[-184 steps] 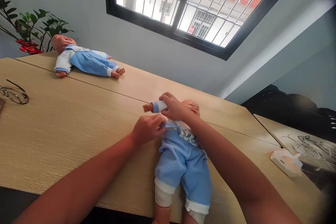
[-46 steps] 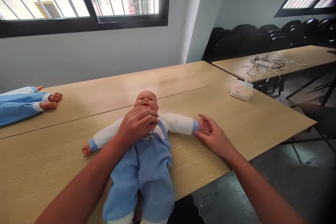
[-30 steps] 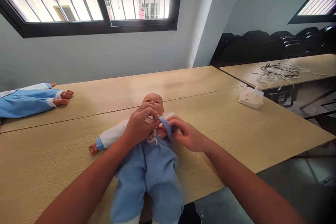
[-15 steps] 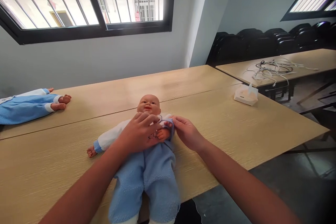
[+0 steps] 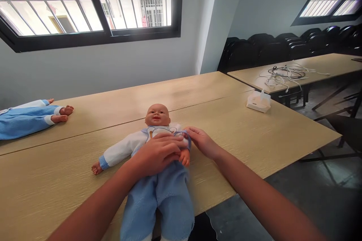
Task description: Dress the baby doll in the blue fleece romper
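Note:
A baby doll (image 5: 157, 115) lies on its back, head away from me, in a white top with blue trim and light-blue trousers (image 5: 172, 196). Across its chest rests my left hand (image 5: 161, 150), closed about the doll's bent arm, by its small hand (image 5: 184, 157). The grip on the arm is partly hidden under my fingers. My right hand (image 5: 202, 141) pinches the blue edge of the doll's sleeve (image 5: 187, 135) between thumb and fingertips. The doll's other arm (image 5: 120, 152) stretches out to the left, with the sleeve down to its wrist.
A second doll in blue trousers (image 5: 25, 118) lies at the left on the wooden table (image 5: 65, 177). A tissue box (image 5: 258, 101) stands to the right. Tangled cables (image 5: 288, 75) lie on another table, before stacked black chairs (image 5: 254, 51). The near table edge runs by my right forearm.
My left hand has slid lower and flattened over the doll's chest, uncovering the printed front. The doll's small hand now points downward. My right hand stays at the sleeve edge.

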`<state>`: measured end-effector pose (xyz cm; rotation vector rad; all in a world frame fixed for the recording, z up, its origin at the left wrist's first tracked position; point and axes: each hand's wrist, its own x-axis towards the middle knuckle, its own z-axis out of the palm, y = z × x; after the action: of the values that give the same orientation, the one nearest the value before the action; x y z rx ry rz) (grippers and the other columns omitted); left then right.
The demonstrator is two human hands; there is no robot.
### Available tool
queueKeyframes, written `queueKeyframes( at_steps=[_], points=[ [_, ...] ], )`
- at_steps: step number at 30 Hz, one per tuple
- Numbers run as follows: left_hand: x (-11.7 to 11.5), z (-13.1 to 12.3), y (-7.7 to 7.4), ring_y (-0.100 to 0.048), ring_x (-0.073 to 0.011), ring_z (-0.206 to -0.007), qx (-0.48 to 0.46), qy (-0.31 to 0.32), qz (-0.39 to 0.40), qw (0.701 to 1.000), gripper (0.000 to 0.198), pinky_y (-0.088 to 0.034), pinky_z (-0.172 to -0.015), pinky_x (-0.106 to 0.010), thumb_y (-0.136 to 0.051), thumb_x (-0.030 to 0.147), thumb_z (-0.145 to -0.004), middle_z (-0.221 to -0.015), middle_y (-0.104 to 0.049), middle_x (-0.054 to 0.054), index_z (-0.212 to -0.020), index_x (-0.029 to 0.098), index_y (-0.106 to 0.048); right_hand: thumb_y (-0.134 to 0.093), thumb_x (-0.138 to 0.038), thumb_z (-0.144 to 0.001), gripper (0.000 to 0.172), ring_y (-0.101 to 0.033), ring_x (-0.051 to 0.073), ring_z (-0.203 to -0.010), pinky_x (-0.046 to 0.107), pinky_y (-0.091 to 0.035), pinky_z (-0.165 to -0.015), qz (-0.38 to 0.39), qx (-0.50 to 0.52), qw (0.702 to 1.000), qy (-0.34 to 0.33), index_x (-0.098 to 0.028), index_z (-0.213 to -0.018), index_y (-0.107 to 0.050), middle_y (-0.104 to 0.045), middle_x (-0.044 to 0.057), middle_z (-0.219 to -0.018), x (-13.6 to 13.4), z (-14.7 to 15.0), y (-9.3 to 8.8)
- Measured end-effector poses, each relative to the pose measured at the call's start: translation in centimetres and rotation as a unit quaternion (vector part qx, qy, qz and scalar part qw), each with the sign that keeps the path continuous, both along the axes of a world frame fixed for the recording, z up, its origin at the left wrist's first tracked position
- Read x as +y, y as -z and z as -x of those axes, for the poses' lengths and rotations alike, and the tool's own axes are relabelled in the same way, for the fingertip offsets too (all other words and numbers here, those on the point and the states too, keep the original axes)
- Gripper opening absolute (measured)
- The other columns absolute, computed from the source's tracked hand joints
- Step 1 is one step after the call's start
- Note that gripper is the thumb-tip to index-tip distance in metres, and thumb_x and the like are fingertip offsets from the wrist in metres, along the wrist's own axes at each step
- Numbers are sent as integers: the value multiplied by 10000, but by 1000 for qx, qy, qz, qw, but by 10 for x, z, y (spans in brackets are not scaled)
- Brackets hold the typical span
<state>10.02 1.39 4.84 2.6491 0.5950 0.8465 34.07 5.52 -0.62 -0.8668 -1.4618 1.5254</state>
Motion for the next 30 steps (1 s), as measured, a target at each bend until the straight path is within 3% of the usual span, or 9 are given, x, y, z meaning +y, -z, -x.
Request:
queueKeyframes(
  at_steps=[3,6,9,13,17,20,23,26,30],
  points=[
    [2,8,1,-590,-214,-1380,-71,8,83,994,77,-391,-1228,-475,-526,208,-1055,-1378,-714,-49,-1034,235,-595,-666,-629,-914,451,-514,188,-831,319,-411,-831,3,0,1000,-16,-187,-823,-655,-591,11,-830,7,-5,3],
    [0,12,-4,-634,-212,-1331,-88,31,128,987,60,-463,-1174,-432,-539,210,-1045,-1339,-733,-55,-1034,233,-593,-642,-617,-935,440,-513,184,-834,313,-409,-828,-17,-39,999,-21,-183,-869,-676,-607,10,-852,17,-4,-4],
    [-9,8,-13,-673,-195,-1278,-32,66,116,991,93,-545,-1052,-344,-531,203,-1045,-1335,-734,-40,-994,235,-601,-649,-599,-923,420,-512,178,-803,303,-418,-793,-23,-68,997,-11,-186,-856,-679,-616,0,-815,32,5,-12],
    [-24,-1,-24,-653,-189,-1315,31,73,54,995,163,-546,-1065,-339,-481,192,-1067,-1353,-726,-28,-994,235,-621,-692,-564,-879,385,-522,165,-713,287,-446,-709,36,-54,998,-4,-194,-777,-658,-632,-11,-717,53,27,-10],
    [-30,2,-32,-678,-196,-1276,35,80,50,995,180,-573,-1027,-350,-478,208,-1074,-1339,-735,-29,-989,235,-634,-678,-511,-899,340,-659,214,-828,340,-533,-780,78,-29,996,-44,-177,-915,-738,-769,63,-917,60,45,-1],
    [-23,14,-35,-716,-196,-1187,-19,83,81,993,153,-588,-986,-354,-506,218,-1065,-1317,-742,-49,-994,235,-640,-693,-439,-899,313,-708,254,-951,389,-560,-881,125,8,990,-63,-162,-1024,-767,-796,101,-1048,57,51,1],
    [-6,32,-30,-736,-214,-1108,-136,-9,114,984,111,-596,-936,-375,-554,276,-1053,-1238,-766,-84,-1007,226,-642,-655,-397,-917,313,-705,264,-1069,395,-557,-954,142,30,988,-52,-162,-1096,-757,-787,104,-1145,48,49,-5],
    [11,45,-21,-723,-240,-1124,-248,-132,137,950,149,-592,-934,-404,-591,364,-1041,-1163,-772,-92,-1038,223,-639,-595,-440,-953,378,-686,260,-1131,378,-557,-953,139,18,988,-66,-179,-1192,-726,-761,89,-1226,34,41,-13],
    [18,47,-15,-723,-222,-1065,-282,-166,140,935,173,-590,-894,-376,-622,390,-1024,-1086,-769,-75,-1035,218,-633,-679,-452,-894,370,-684,217,-802,328,-542,-722,105,-71,990,-53,-166,-1125,-716,-770,68,-921,17,29,-12]
  ],
)
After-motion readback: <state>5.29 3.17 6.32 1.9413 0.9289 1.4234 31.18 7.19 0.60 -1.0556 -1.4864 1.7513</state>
